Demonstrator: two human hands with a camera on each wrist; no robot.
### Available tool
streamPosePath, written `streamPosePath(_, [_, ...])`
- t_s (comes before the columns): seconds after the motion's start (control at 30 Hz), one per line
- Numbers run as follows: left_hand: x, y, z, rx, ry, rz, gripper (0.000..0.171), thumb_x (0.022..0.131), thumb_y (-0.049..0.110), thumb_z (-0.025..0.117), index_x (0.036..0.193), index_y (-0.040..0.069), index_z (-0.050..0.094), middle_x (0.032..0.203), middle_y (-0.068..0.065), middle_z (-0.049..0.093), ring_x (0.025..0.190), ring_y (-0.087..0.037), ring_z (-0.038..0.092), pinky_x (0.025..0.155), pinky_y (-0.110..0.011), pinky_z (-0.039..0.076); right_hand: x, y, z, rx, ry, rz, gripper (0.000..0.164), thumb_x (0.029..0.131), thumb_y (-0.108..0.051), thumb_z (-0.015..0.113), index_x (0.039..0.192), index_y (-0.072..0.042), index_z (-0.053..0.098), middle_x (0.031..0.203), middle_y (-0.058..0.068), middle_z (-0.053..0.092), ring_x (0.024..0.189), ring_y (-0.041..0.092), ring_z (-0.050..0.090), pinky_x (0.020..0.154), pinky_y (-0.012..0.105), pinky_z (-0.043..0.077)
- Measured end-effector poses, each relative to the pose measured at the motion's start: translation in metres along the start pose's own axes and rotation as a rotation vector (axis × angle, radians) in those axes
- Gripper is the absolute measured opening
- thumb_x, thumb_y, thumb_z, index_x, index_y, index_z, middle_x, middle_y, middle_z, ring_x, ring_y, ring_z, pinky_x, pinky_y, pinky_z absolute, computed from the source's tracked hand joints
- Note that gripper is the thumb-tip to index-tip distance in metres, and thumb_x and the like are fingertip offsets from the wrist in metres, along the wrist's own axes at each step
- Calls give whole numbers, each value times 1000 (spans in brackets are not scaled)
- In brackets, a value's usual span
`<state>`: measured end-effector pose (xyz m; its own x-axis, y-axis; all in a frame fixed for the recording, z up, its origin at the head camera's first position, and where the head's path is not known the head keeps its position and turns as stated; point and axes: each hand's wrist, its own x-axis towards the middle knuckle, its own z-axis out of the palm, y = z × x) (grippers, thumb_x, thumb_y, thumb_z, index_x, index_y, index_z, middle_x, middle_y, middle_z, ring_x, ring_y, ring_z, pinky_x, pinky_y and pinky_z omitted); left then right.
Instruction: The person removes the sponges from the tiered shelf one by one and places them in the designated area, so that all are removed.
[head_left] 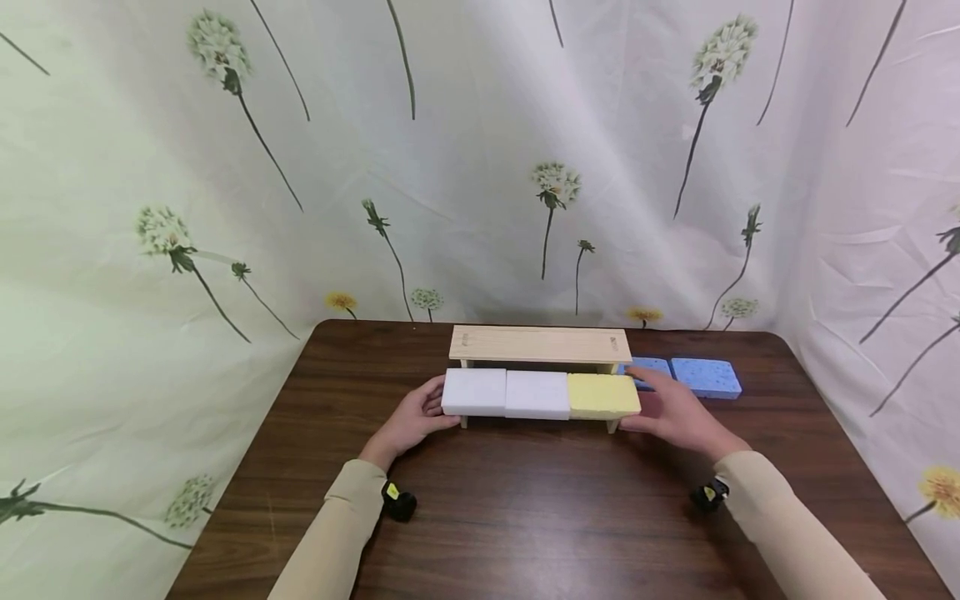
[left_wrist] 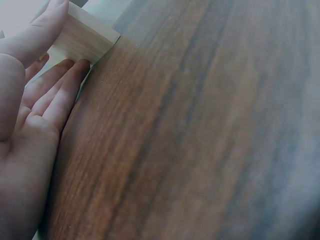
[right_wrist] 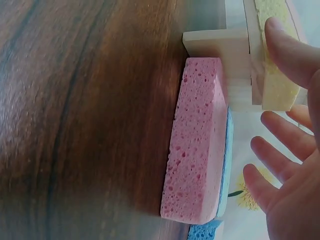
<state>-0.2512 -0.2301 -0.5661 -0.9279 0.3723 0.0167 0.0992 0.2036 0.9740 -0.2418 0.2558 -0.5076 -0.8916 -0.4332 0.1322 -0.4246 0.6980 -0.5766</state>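
Observation:
Two white sponges [head_left: 474,392] [head_left: 537,395] and a yellow sponge [head_left: 603,395] lie in a row on a low wooden stand [right_wrist: 222,42]. My left hand [head_left: 411,423] holds the outer white sponge at the left end, thumb in front; its lower fingertips meet the stand's leg [left_wrist: 82,37]. At the other end, my right hand [head_left: 678,414] pinches the yellow sponge, thumb on its front side and index finger round its far corner. Its other fingers spread apart, touching nothing. Beside the stand's right leg, under this hand, sits a pink sponge [right_wrist: 192,140].
Just behind the row stands a second wooden stand [head_left: 540,343], its top bare. Two blue sponges [head_left: 651,367] [head_left: 705,377] lie at the back right of the dark wood table [head_left: 525,517]. A flower-print cloth [head_left: 480,167] hangs behind the table and at its sides.

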Motion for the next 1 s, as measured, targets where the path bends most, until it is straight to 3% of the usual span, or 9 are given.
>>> streamPosePath(0.5, [1, -2, -1, 16, 3, 5, 85, 92, 7, 83, 161, 0, 34, 155, -24, 50, 139, -35, 55, 109, -33, 52, 1, 0, 1, 6, 16, -24, 83, 84, -39, 90, 150, -5, 53, 147, 18, 59, 135, 41, 56, 107, 68, 47])
streamPosePath(1.0, [1, -2, 0, 28, 5, 3, 85, 92, 6, 82, 161, 0, 34, 156, -24, 49, 140, -36, 54, 109, -32, 52, -4, 1, -2, -38, 33, -22, 84, 84, -36, 91, 150, -1, 53, 146, 18, 62, 133, 41, 58, 107, 67, 48])
